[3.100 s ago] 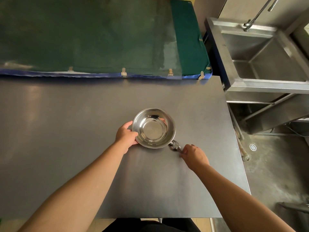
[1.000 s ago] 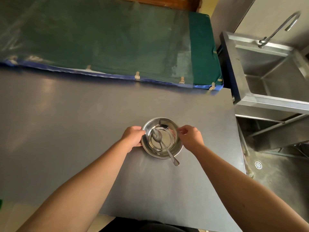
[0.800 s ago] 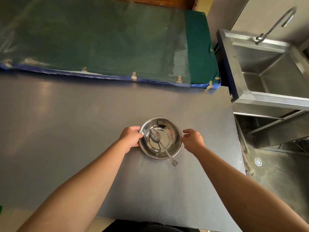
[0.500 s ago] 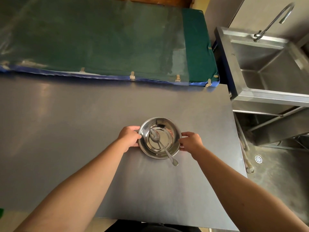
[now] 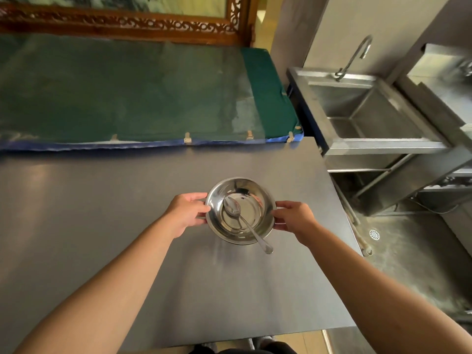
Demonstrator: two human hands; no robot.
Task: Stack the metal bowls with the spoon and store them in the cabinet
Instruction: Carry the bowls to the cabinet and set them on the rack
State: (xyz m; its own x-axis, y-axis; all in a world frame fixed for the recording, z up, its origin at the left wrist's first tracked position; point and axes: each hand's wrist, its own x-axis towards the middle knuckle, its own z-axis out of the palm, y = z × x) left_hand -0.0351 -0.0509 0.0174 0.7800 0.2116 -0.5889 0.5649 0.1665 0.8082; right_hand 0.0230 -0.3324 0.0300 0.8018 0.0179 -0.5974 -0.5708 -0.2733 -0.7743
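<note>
Both hands now clasp the stacked metal bowls (image 5: 240,210) by the rim — left hand (image 5: 187,213) on one side, right hand (image 5: 293,217) opposite, fingers curled around the edge. The spoon (image 5: 245,221) lies inside, handle overhanging the near rim. Half a second ago the bowls sat lower on the grey table (image 5: 127,226); their underside now shows.
</note>
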